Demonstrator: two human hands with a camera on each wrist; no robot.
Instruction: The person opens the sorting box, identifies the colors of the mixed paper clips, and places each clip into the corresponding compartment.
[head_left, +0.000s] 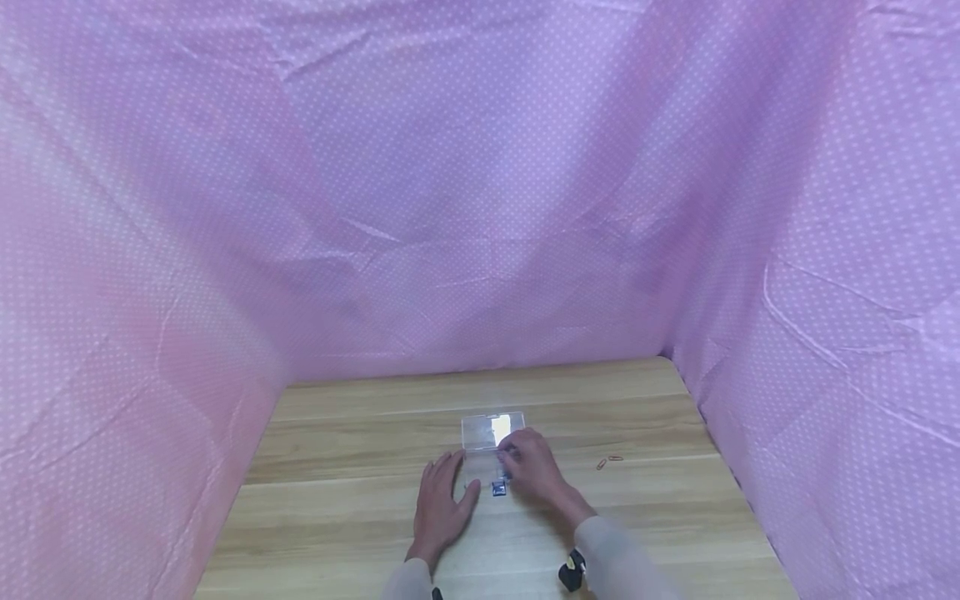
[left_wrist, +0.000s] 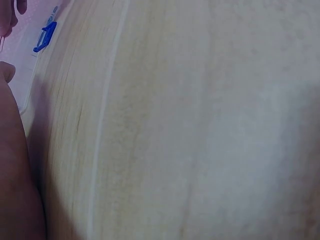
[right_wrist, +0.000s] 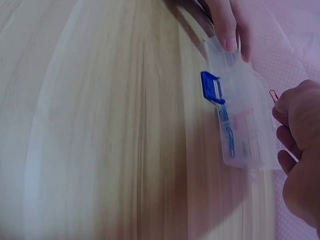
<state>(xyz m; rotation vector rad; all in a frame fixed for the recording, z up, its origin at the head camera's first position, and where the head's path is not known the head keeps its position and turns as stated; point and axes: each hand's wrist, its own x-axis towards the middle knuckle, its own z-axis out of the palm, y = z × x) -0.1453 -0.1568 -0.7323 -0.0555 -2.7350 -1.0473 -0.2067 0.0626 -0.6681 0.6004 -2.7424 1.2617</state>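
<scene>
A clear plastic box (right_wrist: 247,92) lies on the table with its lid (head_left: 478,433) folded back on the far side. A blue latch (right_wrist: 209,88) sticks out from its near edge. Through the wall, blue paper clips (right_wrist: 230,141) show in one end of the box. My right hand (head_left: 534,465) is over that end, pinching a red paper clip (right_wrist: 273,94) between thumb and finger. At the other end rests my left hand (head_left: 442,507), its fingers and thumb extended and touching the box's edges.
Two reddish paper clips (head_left: 616,458) lie on the wooden table (head_left: 337,467) to the right of the right hand. Pink dotted cloth (head_left: 480,200) hangs around the table's back and both sides.
</scene>
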